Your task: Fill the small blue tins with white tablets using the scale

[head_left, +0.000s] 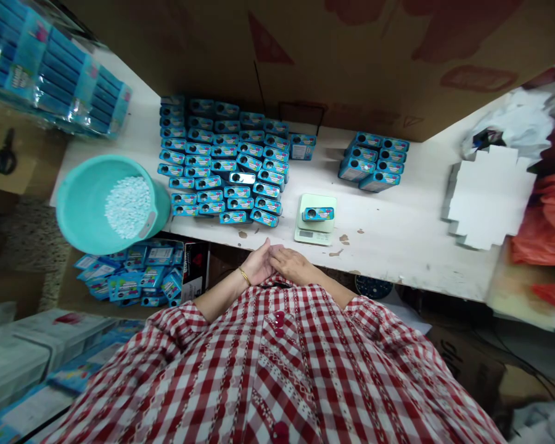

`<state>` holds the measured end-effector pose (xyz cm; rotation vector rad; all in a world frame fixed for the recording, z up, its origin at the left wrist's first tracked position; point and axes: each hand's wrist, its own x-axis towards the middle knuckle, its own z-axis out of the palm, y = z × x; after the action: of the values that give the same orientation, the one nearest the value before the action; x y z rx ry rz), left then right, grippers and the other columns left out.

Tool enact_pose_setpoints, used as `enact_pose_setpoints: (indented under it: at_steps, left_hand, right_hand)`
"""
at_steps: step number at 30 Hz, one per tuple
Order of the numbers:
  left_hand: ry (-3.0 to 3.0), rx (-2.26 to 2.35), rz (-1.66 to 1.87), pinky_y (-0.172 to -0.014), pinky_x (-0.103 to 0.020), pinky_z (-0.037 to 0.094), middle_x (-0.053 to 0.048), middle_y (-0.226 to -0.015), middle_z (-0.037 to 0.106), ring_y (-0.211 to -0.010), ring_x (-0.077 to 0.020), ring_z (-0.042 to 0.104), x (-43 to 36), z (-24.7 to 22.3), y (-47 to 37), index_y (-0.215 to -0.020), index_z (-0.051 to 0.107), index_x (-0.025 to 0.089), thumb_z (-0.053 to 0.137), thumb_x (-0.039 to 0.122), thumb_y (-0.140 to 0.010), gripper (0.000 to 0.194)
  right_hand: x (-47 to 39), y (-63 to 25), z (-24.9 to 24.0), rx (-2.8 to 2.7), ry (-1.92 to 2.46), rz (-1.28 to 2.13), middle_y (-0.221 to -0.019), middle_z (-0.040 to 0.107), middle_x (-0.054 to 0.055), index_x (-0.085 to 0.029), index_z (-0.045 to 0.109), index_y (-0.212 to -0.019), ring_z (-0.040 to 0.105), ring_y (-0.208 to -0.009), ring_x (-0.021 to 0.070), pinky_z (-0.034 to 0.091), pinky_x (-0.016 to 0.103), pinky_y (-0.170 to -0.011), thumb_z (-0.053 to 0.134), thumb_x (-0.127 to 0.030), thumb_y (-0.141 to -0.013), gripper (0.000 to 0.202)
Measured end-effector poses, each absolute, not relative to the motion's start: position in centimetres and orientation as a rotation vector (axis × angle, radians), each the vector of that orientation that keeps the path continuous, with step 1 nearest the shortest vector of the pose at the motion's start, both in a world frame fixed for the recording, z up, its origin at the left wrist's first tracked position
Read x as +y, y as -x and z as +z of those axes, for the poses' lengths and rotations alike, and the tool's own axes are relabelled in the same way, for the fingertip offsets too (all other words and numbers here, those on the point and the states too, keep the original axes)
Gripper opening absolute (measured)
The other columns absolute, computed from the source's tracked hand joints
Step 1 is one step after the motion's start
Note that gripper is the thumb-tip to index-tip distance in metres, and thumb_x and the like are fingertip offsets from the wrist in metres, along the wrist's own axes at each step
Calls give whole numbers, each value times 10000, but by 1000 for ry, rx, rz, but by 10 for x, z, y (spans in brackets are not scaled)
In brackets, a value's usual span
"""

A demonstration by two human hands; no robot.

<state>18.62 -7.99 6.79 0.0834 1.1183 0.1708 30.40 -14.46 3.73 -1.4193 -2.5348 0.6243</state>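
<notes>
My left hand (258,264), with a gold bangle at the wrist, is at the table's front edge, thumb stretched out and palm partly showing. Across its fingers lies my right hand (293,265), fingers extended; the two hands touch, and no object shows in either. Just beyond them a pale green digital scale (315,237) carries one small blue box (318,214) with a dark round opening at one end. To the left of the scale, rows of similar blue boxes (224,165) stand close together. What lies between my palms is hidden.
A turquoise tub (74,209) of small white pieces stands left. Below it, a carton holds loose blue packs (150,274). More blue boxes (374,160) stand right of the scale, near flat white cardboard (488,197). A large brown carton (351,80) blocks the back.
</notes>
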Motion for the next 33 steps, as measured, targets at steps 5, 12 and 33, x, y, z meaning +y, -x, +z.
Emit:
enact_pose_setpoints:
  at_steps: [5, 12, 33]
  left_hand:
    - [-81, 1043, 213, -606, -257, 474, -75, -711, 624, -635, -136, 589, -74, 69, -194, -805, 618, 120, 433, 468, -866, 399]
    - [-163, 943, 373, -767, -273, 463, -77, -825, 617, -770, -128, 589, -51, 88, -244, -794, 601, 114, 431, 389, -889, 337]
    - [-591, 1202, 959, -740, -278, 502, -64, -872, 662, -789, -139, 632, 28, 93, -133, -900, 596, 159, 647, 271, -720, 218]
  right_hand:
    - [-142, -318, 33, -2329, 1444, 635, -925, 602, 93, -138, 574, -935, 560, -885, 160, 473, 319, -811, 417, -165, -893, 165]
    - [-120, -375, 42, -1819, 1601, 505, -857, 613, 56, -197, 594, -927, 568, -827, 155, 486, 294, -754, 405, -222, -890, 194]
    - [-129, -451, 31, -1083, 1909, 504, -865, 677, 57, -175, 675, -889, 644, -732, 158, 540, 317, -693, 515, -379, -811, 271]
